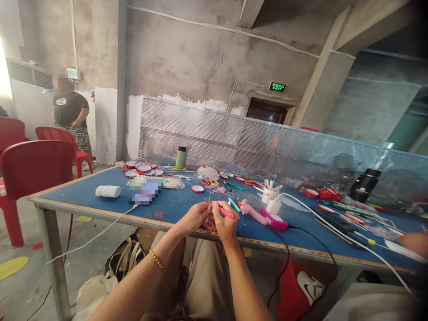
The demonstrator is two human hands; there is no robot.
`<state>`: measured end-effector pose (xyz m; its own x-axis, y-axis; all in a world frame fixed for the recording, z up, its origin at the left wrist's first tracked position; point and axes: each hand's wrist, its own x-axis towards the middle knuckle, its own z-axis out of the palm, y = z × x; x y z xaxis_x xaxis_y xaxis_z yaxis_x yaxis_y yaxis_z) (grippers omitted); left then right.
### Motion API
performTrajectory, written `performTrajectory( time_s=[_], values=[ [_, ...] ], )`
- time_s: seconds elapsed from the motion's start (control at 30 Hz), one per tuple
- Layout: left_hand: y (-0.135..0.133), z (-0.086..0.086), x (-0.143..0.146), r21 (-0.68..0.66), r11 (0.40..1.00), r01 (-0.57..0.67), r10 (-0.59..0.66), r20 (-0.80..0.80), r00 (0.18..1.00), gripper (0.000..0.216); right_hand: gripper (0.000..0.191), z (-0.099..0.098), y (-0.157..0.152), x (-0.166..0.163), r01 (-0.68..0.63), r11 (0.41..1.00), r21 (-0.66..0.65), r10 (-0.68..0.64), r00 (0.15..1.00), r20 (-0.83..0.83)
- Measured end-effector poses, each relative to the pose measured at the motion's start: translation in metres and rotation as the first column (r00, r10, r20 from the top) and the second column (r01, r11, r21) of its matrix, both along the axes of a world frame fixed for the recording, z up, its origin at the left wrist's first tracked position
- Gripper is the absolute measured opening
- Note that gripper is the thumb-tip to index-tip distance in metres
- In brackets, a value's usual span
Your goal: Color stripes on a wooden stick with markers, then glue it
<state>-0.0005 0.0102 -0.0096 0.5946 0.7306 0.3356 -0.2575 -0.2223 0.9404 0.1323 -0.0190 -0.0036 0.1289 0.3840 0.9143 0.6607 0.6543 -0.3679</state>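
My left hand (196, 218) is at the table's front edge, its fingers pinched on a small thin piece with a green tip (210, 199). What this piece is, I cannot make out. Close against it, my right hand (228, 225) grips a red pen-like stick (223, 210), which looks like a marker and points at the piece. The two hands nearly touch. Just beyond my right hand lies a teal pen-like stick (234, 204). A small red-rimmed round disc (197, 189) rests farther back on the blue tabletop (187, 207).
Left: white bottle (108, 191), phone (146, 192) on a cable, red-rimmed discs (143, 168), green bottle (181, 157). Middle: pliers (234, 186), yellow-handled scissors (209, 182). Right: pink tool (253, 211), pen cup (268, 195), cables, black bottle (365, 183), another person's hand (414, 244). Mesh screen (200, 133) behind.
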Motion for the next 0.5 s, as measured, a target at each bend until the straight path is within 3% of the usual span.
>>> performTrajectory(
  time_s=[0.23,0.5],
  values=[
    [0.0008,-0.0017,0.0003,-0.006,1.0,0.006,-0.006,0.004,1.0,0.05,0.028,-0.0033,-0.0003,0.0017,0.024,1.0,0.019,-0.022,0.998,-0.064],
    [-0.0019,0.0014,0.0003,-0.011,1.0,-0.001,0.001,0.01,1.0,0.052,0.026,-0.0005,-0.0022,-0.001,0.002,1.0,0.026,-0.002,1.0,-0.002]
  ],
)
